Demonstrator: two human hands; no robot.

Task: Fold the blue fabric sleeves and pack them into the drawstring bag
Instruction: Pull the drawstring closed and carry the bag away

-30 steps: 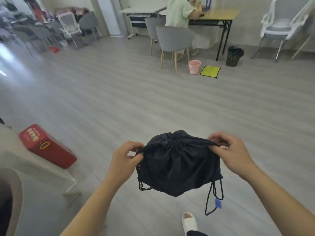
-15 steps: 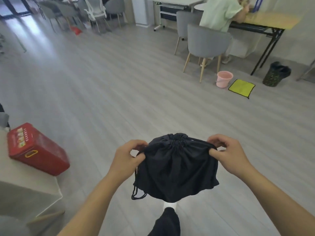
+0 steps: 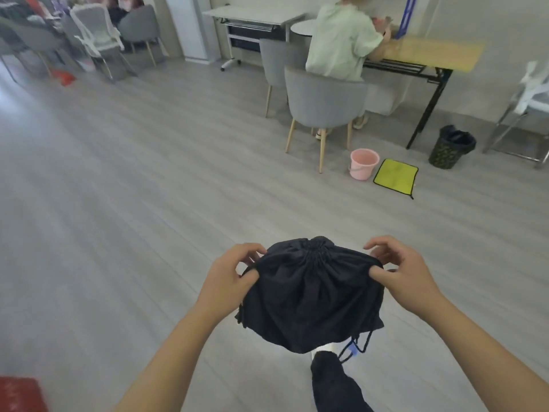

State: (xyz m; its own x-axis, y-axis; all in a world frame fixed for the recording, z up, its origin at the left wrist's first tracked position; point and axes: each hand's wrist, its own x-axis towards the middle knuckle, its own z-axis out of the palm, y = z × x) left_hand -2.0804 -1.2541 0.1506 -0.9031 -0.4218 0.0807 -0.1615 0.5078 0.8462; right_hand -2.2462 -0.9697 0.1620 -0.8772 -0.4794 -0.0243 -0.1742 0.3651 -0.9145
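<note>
While the grey plank floor (image 3: 118, 203) fills most of the frame, the dark drawstring bag (image 3: 312, 298) hangs at lower centre, mouth cinched (gathers visible at the top). The left hand (image 3: 227, 278) and right hand (image 3: 408, 278) pinch its upper corners between thumb and curled fingers. Black cords (image 3: 361, 344) dangle at its lower right.

One black fabric drawstring bag (image 3: 309, 298) at six o'clock; two hands, left hand (image 3: 228, 278) and right hand (image 3: 407, 275); one pink plastic bucket (image 3: 364, 164) at two o'clock.
</note>
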